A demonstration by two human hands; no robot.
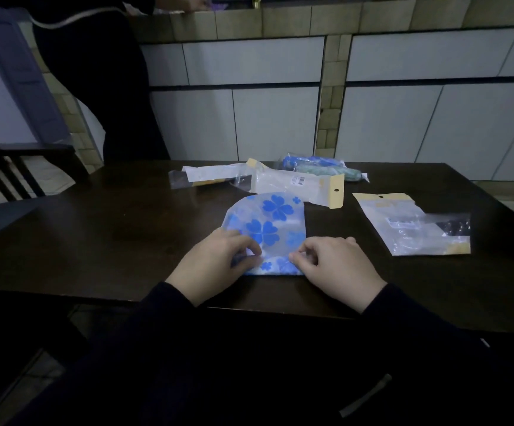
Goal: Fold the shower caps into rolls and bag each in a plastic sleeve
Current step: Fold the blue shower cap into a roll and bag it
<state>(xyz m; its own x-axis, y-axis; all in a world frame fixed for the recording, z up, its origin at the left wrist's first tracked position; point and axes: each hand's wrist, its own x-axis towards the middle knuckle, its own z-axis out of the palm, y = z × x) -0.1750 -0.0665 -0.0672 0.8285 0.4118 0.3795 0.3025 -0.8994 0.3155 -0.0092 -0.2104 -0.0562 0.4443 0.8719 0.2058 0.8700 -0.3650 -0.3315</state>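
A translucent shower cap (272, 222) with blue clover prints lies folded flat on the dark table (111, 235), its near edge turned up into a narrow fold. My left hand (215, 265) pinches that fold at its left end. My right hand (332, 265) pinches it at the right end. Empty plastic sleeves with yellow headers lie beyond: one (298, 186) just behind the cap, one (209, 176) at the back left, one (415, 229) to the right. Two rolled caps (320, 167), blue and green, lie at the table's far edge.
A person in dark clothes (96, 81) stands at the far left by a tiled counter (311, 20). A dark chair (19, 167) stands left of the table. White cabinet doors (249, 118) fill the background.
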